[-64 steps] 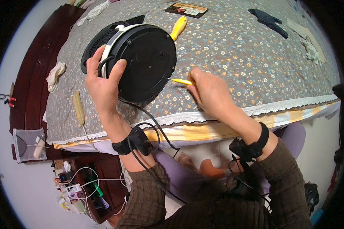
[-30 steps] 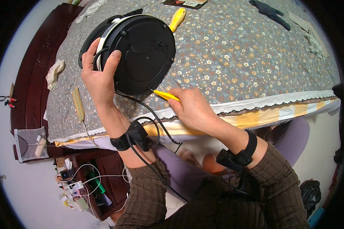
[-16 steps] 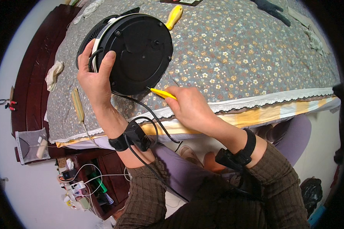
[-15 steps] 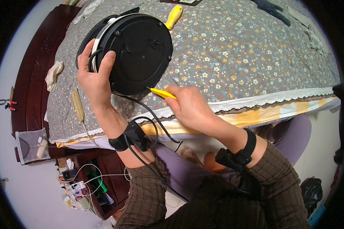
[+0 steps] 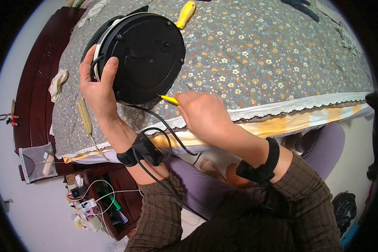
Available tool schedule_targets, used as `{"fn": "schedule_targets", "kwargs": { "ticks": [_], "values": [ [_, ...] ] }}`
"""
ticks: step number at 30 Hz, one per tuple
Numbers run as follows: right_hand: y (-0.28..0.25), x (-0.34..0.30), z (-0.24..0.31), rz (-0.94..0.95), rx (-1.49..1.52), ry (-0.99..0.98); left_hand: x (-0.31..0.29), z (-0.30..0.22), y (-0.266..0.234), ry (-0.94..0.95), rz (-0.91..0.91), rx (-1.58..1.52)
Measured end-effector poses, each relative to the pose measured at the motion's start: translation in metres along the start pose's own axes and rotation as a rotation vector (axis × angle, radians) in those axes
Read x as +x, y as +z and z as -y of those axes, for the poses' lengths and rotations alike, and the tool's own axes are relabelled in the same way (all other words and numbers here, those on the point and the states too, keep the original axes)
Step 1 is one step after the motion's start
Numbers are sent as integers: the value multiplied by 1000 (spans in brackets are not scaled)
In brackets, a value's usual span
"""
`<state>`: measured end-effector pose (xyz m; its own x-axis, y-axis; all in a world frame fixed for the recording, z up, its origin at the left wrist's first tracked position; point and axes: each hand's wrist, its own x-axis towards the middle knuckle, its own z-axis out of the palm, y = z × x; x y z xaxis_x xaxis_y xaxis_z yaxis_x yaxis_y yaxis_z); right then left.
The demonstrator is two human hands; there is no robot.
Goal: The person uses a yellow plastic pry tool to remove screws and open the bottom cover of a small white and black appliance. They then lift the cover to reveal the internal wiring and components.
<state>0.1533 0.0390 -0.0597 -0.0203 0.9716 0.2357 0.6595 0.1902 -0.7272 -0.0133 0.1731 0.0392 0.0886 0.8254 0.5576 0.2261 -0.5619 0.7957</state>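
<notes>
Yellow tool [image 5: 169,100] now at black round base's [image 5: 149,75] 5 o'clock edge; 2.1 seconds ago, near 4

Around the base, a yellow handle [image 5: 185,14] lies at 1 o'clock, a tan corded stick [image 5: 84,116] between 7 and 8; a black cord [image 5: 169,126] trails toward 5. Right hand [image 5: 206,113] is closed around the tool; left hand [image 5: 98,90] clasps the base's 9 o'clock side, thumb and fingers parted. The base is at 11 o'clock over a flowered bedspread [image 5: 260,71], dark headboard [image 5: 42,75] at 10. The right hand hides much of the tool, whose tip is too small to read.
</notes>
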Motion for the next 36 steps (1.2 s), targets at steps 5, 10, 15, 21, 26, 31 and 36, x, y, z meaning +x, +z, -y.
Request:
{"fn": "schedule_targets", "kwargs": {
  "ticks": [5,10,15,21,26,31,36],
  "values": [
    [2,1,0,8,39,25,0,0,2,18,-5,15],
    [1,13,-7,61,390,150,1,0,2,47,-10,95],
    [-5,30,-15,409,1214,767,1,0,1,62,4,96],
    [0,31,-11,486,1266,790,0,-4,3,35,11,62],
    [7,26,0,212,493,347,-2,-7,2,-2,3,33],
    [13,9,8,-33,73,133,0,-1,-1,34,25,43],
    [14,13,8,19,528,357,-6,8,-7,-35,34,-170]
  ]
}}
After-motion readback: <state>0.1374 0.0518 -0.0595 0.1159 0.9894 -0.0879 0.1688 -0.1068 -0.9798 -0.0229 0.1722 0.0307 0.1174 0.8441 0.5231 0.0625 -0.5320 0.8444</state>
